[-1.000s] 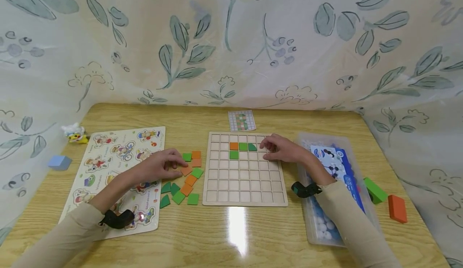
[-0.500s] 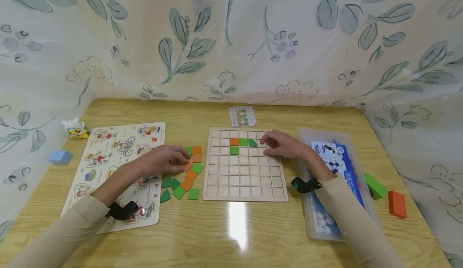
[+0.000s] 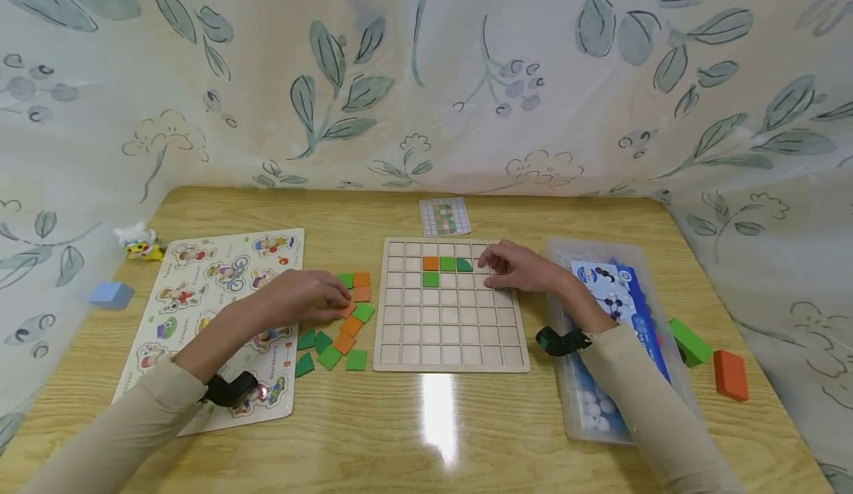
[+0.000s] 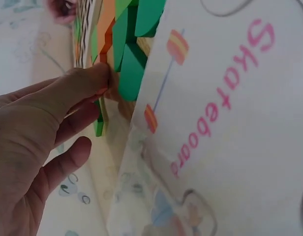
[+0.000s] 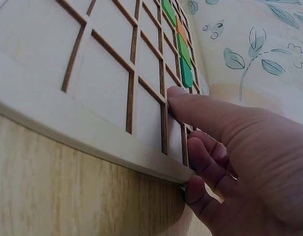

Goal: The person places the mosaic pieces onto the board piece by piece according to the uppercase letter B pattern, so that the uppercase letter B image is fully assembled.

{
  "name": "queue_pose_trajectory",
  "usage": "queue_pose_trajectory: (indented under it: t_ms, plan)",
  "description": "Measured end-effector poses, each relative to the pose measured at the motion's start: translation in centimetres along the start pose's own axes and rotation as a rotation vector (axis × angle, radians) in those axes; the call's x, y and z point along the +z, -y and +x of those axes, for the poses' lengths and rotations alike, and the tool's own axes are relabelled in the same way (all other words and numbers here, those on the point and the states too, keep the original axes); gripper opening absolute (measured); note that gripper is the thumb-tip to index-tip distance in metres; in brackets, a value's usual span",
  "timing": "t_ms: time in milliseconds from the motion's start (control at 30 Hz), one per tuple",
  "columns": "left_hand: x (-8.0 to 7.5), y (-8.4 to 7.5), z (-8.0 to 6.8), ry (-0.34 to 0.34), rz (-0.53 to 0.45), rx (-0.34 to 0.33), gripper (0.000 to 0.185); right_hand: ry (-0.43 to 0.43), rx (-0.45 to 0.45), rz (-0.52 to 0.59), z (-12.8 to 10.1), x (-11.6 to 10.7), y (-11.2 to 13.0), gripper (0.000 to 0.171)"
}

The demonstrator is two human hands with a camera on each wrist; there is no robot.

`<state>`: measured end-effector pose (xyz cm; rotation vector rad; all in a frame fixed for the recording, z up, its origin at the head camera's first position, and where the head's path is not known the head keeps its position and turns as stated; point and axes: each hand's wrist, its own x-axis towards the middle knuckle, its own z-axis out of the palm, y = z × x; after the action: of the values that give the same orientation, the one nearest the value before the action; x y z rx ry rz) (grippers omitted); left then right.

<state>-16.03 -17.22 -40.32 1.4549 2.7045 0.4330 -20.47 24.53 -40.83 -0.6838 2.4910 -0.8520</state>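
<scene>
My left hand [image 3: 300, 298] reaches over the loose tiles left of the wooden grid board [image 3: 451, 315]. Its fingertips touch an orange tile [image 3: 349, 308], partly hidden below them; in the left wrist view the thumb [image 4: 77, 153] stands apart from the fingers. Around it lie orange, light green and dark green tiles [image 3: 305, 364]. My right hand [image 3: 520, 268] rests at the board's right side, fingers loosely bent, a digit [image 5: 191, 103] on the grid and others by the edge. An orange tile [image 3: 431, 263], two green squares [image 3: 447, 263] and a dark green curved tile [image 3: 464, 264] sit in the grid.
A pattern card [image 3: 445, 217] lies behind the board. A picture puzzle board [image 3: 220, 286] is under the left forearm, and a clear box [image 3: 616, 294] under the right. Blue [image 3: 111, 295], green [image 3: 689, 342] and red [image 3: 731, 375] blocks and a toy figure [image 3: 138, 244] stand near the sides.
My left hand has shifted slightly to the right and now covers more of the orange tile by its fingertips. The right hand stays at the board's edge.
</scene>
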Motion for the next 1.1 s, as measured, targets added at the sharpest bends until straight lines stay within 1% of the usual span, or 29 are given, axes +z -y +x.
queue_pose_trajectory:
  t_ms: [133,200,300,367,467,533,600,667,733,800,833,900,967,1033,1100]
  plan:
    - [0.3,0.3,0.1,-0.063,0.004,0.047,0.013,-0.002,-0.006,0.000,0.0,0.0,0.0,0.027]
    - [0.4,0.4,0.0,-0.084,-0.009,0.046,0.014,-0.001,-0.006,0.000,0.1,0.0,0.1,0.027]
    - [0.3,0.4,-0.1,-0.108,-0.048,0.010,0.017,0.003,-0.002,0.000,0.1,0.0,0.0,0.027]
    - [0.1,0.4,0.0,-0.121,-0.101,-0.023,0.017,0.004,0.005,-0.004,0.1,0.0,0.0,0.027]
    - [-0.3,0.3,0.6,-0.150,-0.191,-0.047,0.015,0.002,0.010,-0.008,-0.1,0.0,-0.1,0.027]
    - [-0.6,0.0,1.4,-0.172,-0.246,-0.060,0.017,-0.002,0.015,-0.014,-0.3,-0.1,-0.2,0.027]
    - [-0.8,-0.5,2.5,-0.193,-0.314,-0.081,0.019,-0.003,0.014,-0.015,-0.4,-0.2,-0.2,0.027]
    - [-0.7,-1.3,4.0,-0.209,-0.399,-0.112,0.019,-0.003,0.013,-0.012,-0.4,-0.2,-0.3,0.027]
    - [-0.5,-2.3,5.9,-0.215,-0.456,-0.133,0.018,-0.001,0.012,-0.009,-0.4,-0.2,-0.3,0.026]
    - [0.1,-3.5,8.0,-0.211,-0.480,-0.151,0.017,-0.004,0.014,-0.006,-0.4,-0.2,-0.4,0.025]
    - [0.3,-4.1,9.2,-0.201,-0.467,-0.151,0.016,-0.008,0.013,-0.007,-0.4,-0.2,-0.4,0.025]
    - [1.1,-5.1,11.5,-0.168,-0.399,-0.145,0.017,-0.016,0.003,-0.011,-0.2,-0.2,-0.4,0.025]
    - [1.9,-5.8,13.5,-0.130,-0.321,-0.126,0.018,-0.021,-0.008,-0.007,-0.1,-0.2,-0.4,0.026]
    - [2.5,-6.3,15.0,-0.100,-0.241,-0.091,0.017,-0.021,-0.023,0.000,0.0,-0.1,-0.4,0.027]
    - [3.0,-6.5,16.0,-0.088,-0.182,-0.062,0.014,-0.016,-0.028,0.012,0.1,0.0,-0.3,0.027]
